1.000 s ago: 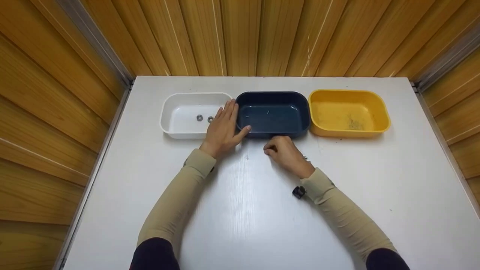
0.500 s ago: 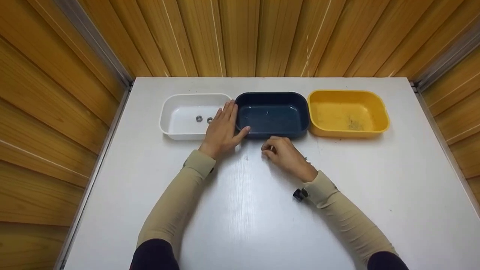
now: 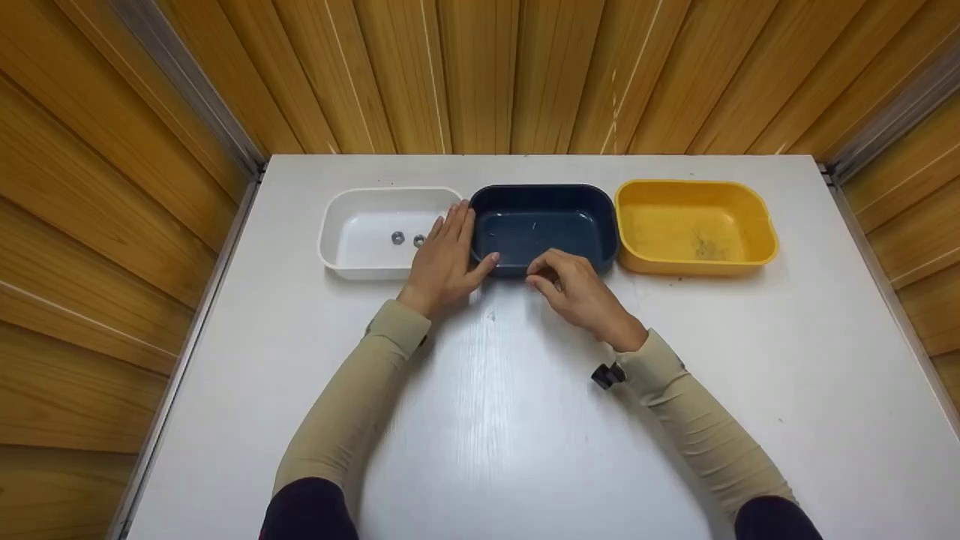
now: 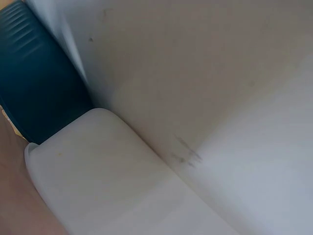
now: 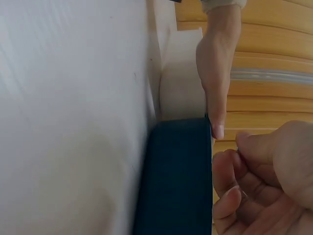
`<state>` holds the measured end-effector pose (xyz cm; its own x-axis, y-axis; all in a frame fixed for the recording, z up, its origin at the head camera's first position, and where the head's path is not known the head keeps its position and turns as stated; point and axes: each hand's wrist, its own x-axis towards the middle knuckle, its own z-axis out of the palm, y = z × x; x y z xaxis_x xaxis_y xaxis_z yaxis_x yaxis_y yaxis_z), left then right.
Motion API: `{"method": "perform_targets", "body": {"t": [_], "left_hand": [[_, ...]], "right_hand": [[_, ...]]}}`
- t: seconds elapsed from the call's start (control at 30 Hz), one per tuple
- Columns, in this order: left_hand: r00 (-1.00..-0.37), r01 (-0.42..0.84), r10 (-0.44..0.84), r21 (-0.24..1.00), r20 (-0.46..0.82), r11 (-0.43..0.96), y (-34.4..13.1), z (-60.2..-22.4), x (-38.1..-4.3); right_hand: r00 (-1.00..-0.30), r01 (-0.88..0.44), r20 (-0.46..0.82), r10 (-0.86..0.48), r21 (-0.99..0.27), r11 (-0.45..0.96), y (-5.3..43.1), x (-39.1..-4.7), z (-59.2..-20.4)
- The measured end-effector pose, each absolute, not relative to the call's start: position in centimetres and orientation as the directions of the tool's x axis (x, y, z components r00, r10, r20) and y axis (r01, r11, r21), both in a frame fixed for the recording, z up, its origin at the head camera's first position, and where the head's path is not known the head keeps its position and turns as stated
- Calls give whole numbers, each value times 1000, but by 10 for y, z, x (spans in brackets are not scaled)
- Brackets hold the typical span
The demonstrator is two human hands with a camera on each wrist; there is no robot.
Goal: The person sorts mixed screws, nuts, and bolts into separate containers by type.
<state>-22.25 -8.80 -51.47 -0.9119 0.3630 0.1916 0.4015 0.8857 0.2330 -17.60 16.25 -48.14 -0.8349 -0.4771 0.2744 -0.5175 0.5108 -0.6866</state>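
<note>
In the head view my left hand [image 3: 445, 262] lies with straight fingers over the adjoining rims of a white bin [image 3: 360, 273] and a dark blue bin [image 3: 510, 270]. Two metal nuts [image 3: 397, 238] show inside the white one. My right hand [image 3: 576, 294] is at the blue bin's front rim, thumb and forefinger pinched together. The right wrist view has a tiny metal piece [image 5: 237, 150] between those fingertips, mostly hidden; I cannot tell its kind. Small light slivers [image 3: 534, 226] show on the blue bin's floor. The left wrist view catches the left hand's edge [image 4: 22, 196] beside the white bin.
A yellow bin [image 3: 697, 267] stands right of the blue one, a greyish patch on its floor. All three stand in a row along the back of the white table [image 3: 480, 435]. Wood-panelled walls [image 3: 480, 75] rise behind and at both sides.
My right hand has risen from the table in front of the blue bin to its front rim. Small metal pieces seen by the right wrist earlier are now hidden. My left hand stays put.
</note>
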Motion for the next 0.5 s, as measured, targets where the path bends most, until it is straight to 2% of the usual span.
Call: {"method": "perform_targets", "body": {"t": [0.5], "left_hand": [[-912, 402, 362, 243, 193, 883, -87, -515, -223]], "right_hand": [[-849, -500, 277, -450, -695, 516, 174, -192, -474]]}}
